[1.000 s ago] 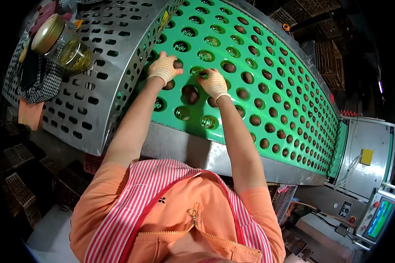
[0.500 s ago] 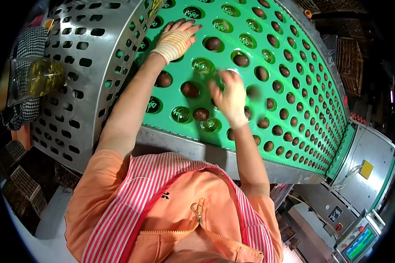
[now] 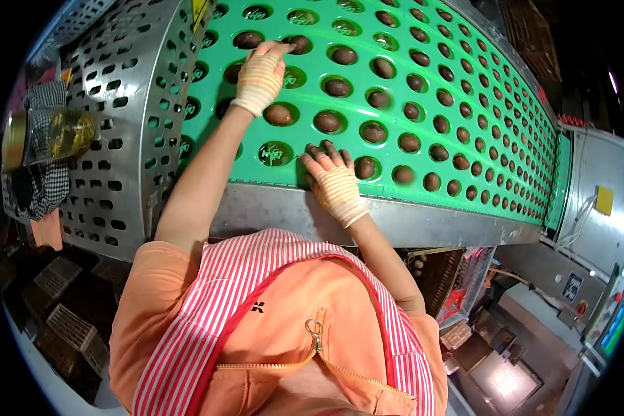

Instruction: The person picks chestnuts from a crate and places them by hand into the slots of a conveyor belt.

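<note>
Under both my hands lies a green moulded conveyor (image 3: pixel 357 104) with rows of oval cups, many holding dark brown eggs (image 3: pixel 327 122). My left hand (image 3: pixel 260 78), in a striped fingerless glove, is closed, its fingertips on a brown egg (image 3: pixel 299 44) in a far cup. My right hand (image 3: pixel 334 182), gloved alike, rests at the conveyor's near edge with fingers slightly apart and pointing down over a cup; whatever lies beneath them is hidden. Just left of it, a cup (image 3: pixel 276 154) shows only bare bottom with raised markings.
A perforated metal cover (image 3: pixel 121 125) curves over the conveyor's left end. Against it stand a clear jar (image 3: pixel 52 135) and a checkered cloth (image 3: pixel 47 173). A steel rail (image 3: pixel 284 208) runs along the near side. Baskets (image 3: pixel 78 327) are at lower left; a machine housing (image 3: pixel 589 201) is at right.
My left hand has gone from fingers spread flat to fingertips on an egg. My right hand has come from mid-belt to the near edge. More nearby cups hold eggs, and the view has shifted.
</note>
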{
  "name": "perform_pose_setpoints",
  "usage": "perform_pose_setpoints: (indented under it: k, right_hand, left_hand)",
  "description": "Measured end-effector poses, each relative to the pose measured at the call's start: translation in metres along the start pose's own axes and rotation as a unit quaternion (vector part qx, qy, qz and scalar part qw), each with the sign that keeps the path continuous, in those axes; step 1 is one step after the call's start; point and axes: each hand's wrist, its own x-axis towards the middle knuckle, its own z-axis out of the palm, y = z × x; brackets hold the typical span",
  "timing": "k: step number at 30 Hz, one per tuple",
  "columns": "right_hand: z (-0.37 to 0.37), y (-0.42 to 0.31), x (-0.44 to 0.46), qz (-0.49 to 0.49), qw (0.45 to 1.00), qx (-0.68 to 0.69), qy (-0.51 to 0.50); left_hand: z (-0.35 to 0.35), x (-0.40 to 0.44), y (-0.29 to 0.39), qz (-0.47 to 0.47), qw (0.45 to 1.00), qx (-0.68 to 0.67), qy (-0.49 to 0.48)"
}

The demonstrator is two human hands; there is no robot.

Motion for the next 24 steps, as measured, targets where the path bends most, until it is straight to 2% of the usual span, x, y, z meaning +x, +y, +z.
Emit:
perform_pose_setpoints:
  k: [1, 3, 4, 5, 6, 7, 8, 9, 10, 11, 12, 15, 18, 19, 20, 21, 22, 23, 24]
  right_hand:
    - [-0.004, -0.008, -0.001, 0.005, 1.000, -0.003, 0.025]
    - [-0.004, -0.015, -0.012, 0.015, 0.997, 0.027, 0.074]
    - [-0.014, -0.017, -0.018, 0.030, 0.995, 0.079, 0.047]
    - [-0.012, -0.019, -0.026, 0.046, 0.990, 0.118, 0.064]
    - [-0.015, -0.021, -0.039, 0.081, 0.982, 0.154, 0.071]
    - [-0.023, -0.021, -0.049, 0.089, 0.979, 0.164, 0.080]
    - [-0.021, -0.018, -0.064, 0.099, 0.980, 0.149, 0.088]
    - [-0.023, -0.017, -0.080, 0.133, 0.977, 0.134, 0.101]
    - [-0.018, -0.011, -0.094, 0.161, 0.967, 0.144, 0.132]
    - [-0.018, -0.008, -0.115, 0.191, 0.955, 0.143, 0.178]
    - [-0.018, -0.006, -0.133, 0.212, 0.941, 0.144, 0.221]
    - [-0.022, -0.001, -0.203, 0.321, 0.886, 0.102, 0.318]
    - [-0.020, 0.006, -0.281, 0.442, 0.790, 0.100, 0.413]
    - [-0.029, 0.010, -0.310, 0.475, 0.756, 0.074, 0.445]
    - [-0.018, 0.016, -0.346, 0.530, 0.697, 0.061, 0.479]
    - [-0.003, 0.025, -0.382, 0.596, 0.613, 0.080, 0.513]
    - [-0.013, 0.029, -0.414, 0.652, 0.555, 0.129, 0.501]
    - [0.013, 0.042, -0.456, 0.724, 0.499, 0.119, 0.462]
    - [0.030, 0.053, -0.492, 0.762, 0.514, 0.105, 0.379]
  left_hand:
    - [0.005, 0.013, -0.003, -0.003, 1.000, 0.017, -0.026]
    - [0.034, 0.035, -0.024, 0.089, 0.991, 0.098, 0.005]
    - [0.037, 0.047, -0.018, 0.057, 0.991, 0.107, -0.048]
    - [0.036, 0.053, -0.014, 0.040, 0.983, 0.142, -0.113]
    - [0.038, 0.058, -0.010, 0.077, 0.972, 0.163, -0.149]
    - [0.052, 0.058, -0.023, 0.088, 0.982, 0.130, -0.102]
    - [0.050, 0.063, -0.019, 0.075, 0.979, 0.096, -0.162]
    - [0.081, 0.070, -0.072, 0.187, 0.971, 0.077, -0.128]
    - [0.075, 0.072, -0.068, 0.198, 0.953, 0.122, -0.195]
    - [0.077, 0.074, -0.076, 0.235, 0.934, 0.166, -0.214]
    - [0.083, 0.070, -0.094, 0.252, 0.933, 0.177, -0.188]
    - [0.071, 0.048, -0.063, 0.220, 0.941, 0.205, -0.153]
    - [0.059, 0.050, -0.028, 0.183, 0.924, 0.285, -0.178]
    - [0.056, 0.052, -0.009, 0.141, 0.918, 0.320, -0.186]
    - [0.057, 0.052, 0.010, 0.149, 0.932, 0.294, -0.151]
    - [0.058, 0.051, 0.031, 0.157, 0.943, 0.271, -0.115]
    - [0.062, 0.048, 0.053, 0.163, 0.952, 0.246, -0.079]
    - [0.067, 0.044, 0.078, 0.208, 0.961, 0.164, -0.078]
    - [0.071, 0.028, 0.120, 0.217, 0.967, 0.102, -0.084]
